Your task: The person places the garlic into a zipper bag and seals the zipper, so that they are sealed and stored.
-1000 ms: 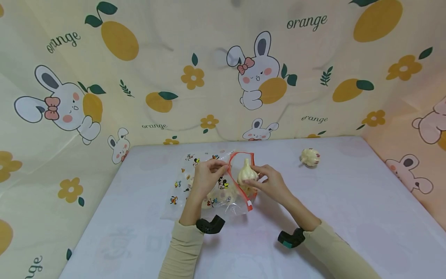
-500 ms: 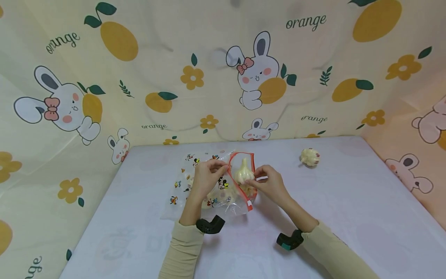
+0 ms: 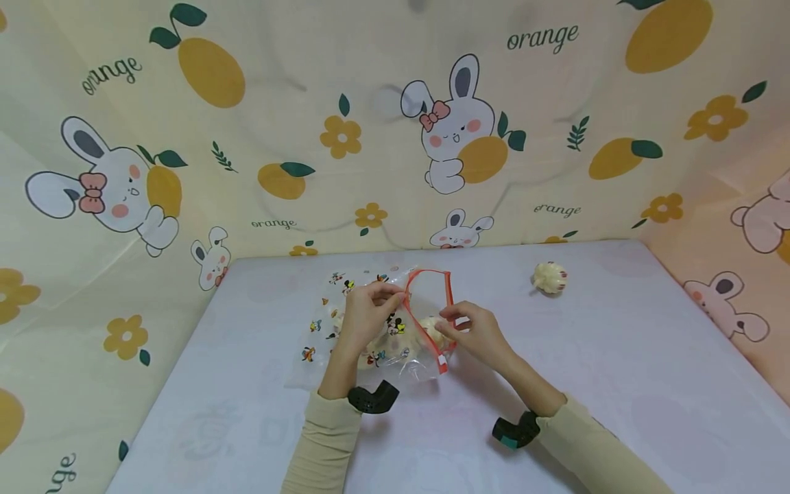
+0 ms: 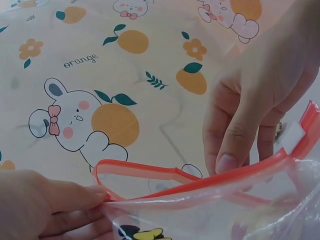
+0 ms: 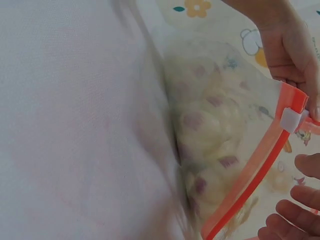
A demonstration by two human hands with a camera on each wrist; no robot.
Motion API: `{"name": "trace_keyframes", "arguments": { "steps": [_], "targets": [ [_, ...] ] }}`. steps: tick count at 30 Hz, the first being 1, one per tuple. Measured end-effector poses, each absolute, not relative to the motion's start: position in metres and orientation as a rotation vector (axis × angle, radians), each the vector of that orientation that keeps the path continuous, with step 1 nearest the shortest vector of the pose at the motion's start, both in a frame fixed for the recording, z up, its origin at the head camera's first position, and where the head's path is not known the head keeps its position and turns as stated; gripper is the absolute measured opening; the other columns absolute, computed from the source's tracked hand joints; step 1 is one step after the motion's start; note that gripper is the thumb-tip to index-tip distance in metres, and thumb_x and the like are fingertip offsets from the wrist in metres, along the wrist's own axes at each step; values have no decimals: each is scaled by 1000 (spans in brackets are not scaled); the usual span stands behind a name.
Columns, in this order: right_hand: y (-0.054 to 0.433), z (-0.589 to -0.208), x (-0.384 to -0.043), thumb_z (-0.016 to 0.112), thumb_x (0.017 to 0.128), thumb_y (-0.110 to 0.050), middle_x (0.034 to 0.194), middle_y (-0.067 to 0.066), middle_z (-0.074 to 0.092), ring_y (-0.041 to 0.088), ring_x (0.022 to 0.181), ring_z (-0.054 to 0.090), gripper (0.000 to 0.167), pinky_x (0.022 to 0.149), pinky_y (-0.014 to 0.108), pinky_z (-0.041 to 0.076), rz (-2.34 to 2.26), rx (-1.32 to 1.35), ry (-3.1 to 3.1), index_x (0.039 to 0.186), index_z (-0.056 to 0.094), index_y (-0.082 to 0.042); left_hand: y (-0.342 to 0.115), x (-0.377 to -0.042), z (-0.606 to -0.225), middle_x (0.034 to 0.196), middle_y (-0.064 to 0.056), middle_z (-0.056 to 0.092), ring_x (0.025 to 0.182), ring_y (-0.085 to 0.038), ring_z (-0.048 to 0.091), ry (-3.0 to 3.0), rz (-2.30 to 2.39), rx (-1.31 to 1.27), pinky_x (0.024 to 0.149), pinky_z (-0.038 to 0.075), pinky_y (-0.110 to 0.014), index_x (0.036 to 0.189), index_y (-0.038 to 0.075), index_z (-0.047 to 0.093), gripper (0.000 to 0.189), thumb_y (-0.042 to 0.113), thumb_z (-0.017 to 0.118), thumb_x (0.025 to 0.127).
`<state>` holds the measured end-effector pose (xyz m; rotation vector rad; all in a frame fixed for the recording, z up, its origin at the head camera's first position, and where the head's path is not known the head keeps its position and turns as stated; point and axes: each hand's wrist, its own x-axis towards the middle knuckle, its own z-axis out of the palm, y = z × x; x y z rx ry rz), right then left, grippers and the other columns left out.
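Note:
A clear cartoon-printed zip bag [image 3: 327, 329] lies on the table, its red zip edge [image 3: 448, 288] spread into a loop. My left hand [image 3: 367, 312] pinches that edge between thumb and fingers, as the left wrist view confirms. At the mouth is my right hand [image 3: 481, 333], fingers loosely bent and holding nothing. Just inside, below its fingertips, sits a garlic bulb [image 3: 432, 331], partly hidden by the zip edge. Through the plastic in the right wrist view show several garlic bulbs [image 5: 200, 125] with purple marks. The white zip slider [image 5: 290, 120] is at one end.
One more garlic bulb [image 3: 549, 278] lies apart at the table's back right. Behind the white-covered table [image 3: 586, 384] hangs a cloth [image 3: 370, 89] printed with rabbits and oranges. Black cameras [image 3: 373, 396] are strapped to both wrists.
The garlic bulb that my right hand held at the bag's mouth has gone down inside and is let go. The left hand has stayed on the zip edge.

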<state>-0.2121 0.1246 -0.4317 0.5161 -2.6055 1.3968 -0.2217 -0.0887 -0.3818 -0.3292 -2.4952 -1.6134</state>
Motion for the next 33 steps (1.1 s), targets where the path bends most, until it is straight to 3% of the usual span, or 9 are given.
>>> {"name": "trace_keyframes", "arguments": {
  "steps": [5,12,22,29,33],
  "targets": [
    [127,-430,-210,75,82,-11,99,16,72,27,90,68,26,73,25,59,1390,509,-2614,102,68,3,-89,-223,-383,89,-17,75,76,-21,71,-2503,-1629,-311,67,58,-20,95,1,73,13,11,69,88],
    [133,-425,-209,74,82,-7,100,19,71,30,88,69,27,76,39,60,1372,498,-2605,105,67,5,-89,-224,-383,89,-17,74,77,-24,71,-2494,-1630,-309,68,59,-21,94,1,73,12,10,70,87],
    [144,-422,-212,74,82,-7,98,20,72,30,88,69,26,76,40,60,1325,440,-2614,105,67,3,-89,-223,-383,89,-17,75,77,-22,70,-2493,-1625,-309,69,58,-21,94,1,73,13,11,70,87],
    [153,-417,-214,73,84,-9,98,17,72,28,89,69,27,75,24,59,1303,434,-2627,108,66,1,-89,-223,-384,90,-17,75,79,-28,71,-2493,-1647,-303,67,57,-19,94,1,73,13,11,70,88],
    [157,-415,-216,73,85,-10,98,16,73,27,89,69,27,75,20,57,1305,444,-2645,108,66,1,-89,-223,-384,89,-16,75,78,-25,71,-2496,-1636,-297,68,58,-20,94,2,73,12,11,70,87]
  ]
}}
